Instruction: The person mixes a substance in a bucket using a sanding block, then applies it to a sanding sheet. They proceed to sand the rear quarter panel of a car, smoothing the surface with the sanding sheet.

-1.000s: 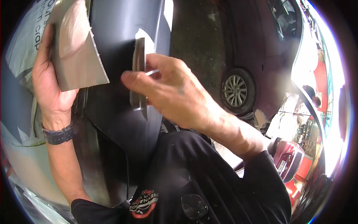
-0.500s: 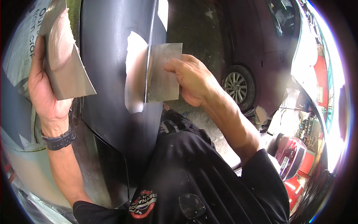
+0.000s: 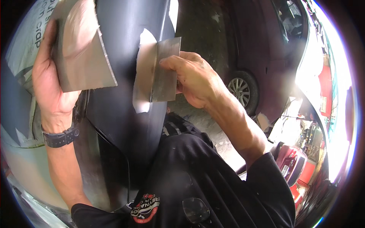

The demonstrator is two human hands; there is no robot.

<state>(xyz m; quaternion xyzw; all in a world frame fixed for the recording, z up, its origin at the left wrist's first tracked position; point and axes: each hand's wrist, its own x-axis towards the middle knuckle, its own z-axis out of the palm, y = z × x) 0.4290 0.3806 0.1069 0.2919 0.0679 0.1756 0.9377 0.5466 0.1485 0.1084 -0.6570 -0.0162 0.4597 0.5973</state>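
Note:
My left hand [image 3: 53, 85] grips a flat, greyish mixing plate [image 3: 93, 74] from its left side. A thick smear of pale putty [image 3: 78, 36] covers the plate's upper part. In my right hand [image 3: 195, 78] is a thin rectangular metal putty spreader [image 3: 167, 70], pinched with the thumb on its face and the other fingers mostly hidden behind. The spreader's left edge lies over a pale filler patch [image 3: 143, 81] with a ragged outline. That patch sits along the right-hand edge of a dark car body panel [image 3: 121, 49]. A second light patch [image 3: 173, 17] shows higher on that edge.
Masking sheet [image 3: 26, 49] with print covers the surface at far left. A dark maroon car [image 3: 262, 72] with a silver-spoked wheel [image 3: 240, 91] stands to the right over rough ground. Further right is a red car [image 3: 291, 161]. Glasses [image 3: 195, 211] hang on my black shirt.
The spreader has shifted left over the filler patch and turned, so its face looks narrower. My left hand and the mixing plate have moved right, covering more of the dark panel.

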